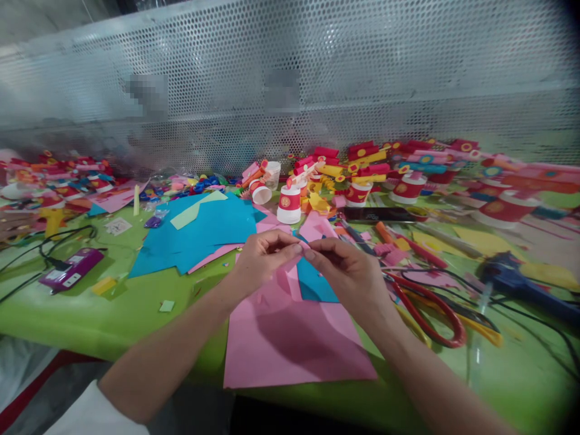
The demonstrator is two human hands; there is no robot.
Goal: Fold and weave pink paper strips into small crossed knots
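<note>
My left hand (267, 258) and my right hand (351, 272) meet fingertip to fingertip in the middle of the view. Between them they pinch a small pink piece of paper (304, 244), mostly covered by the fingers. Below both hands a large pink sheet of paper (296, 353) lies near the table's front edge, shaded by them. A blue sheet (317, 287) rests partly under my right hand. Just beyond the fingers stands a red-and-white paper cup (290, 205) with paper rolls on top.
Blue sheets (217, 226) spread at left, beyond a purple power adapter (75, 270) with cables. Red-handled scissors (435, 314) and a blue glue gun (521, 287) lie at right. Decorated cups (408, 187) line the back before a perforated metal panel (353, 66). The table (113, 320) is green.
</note>
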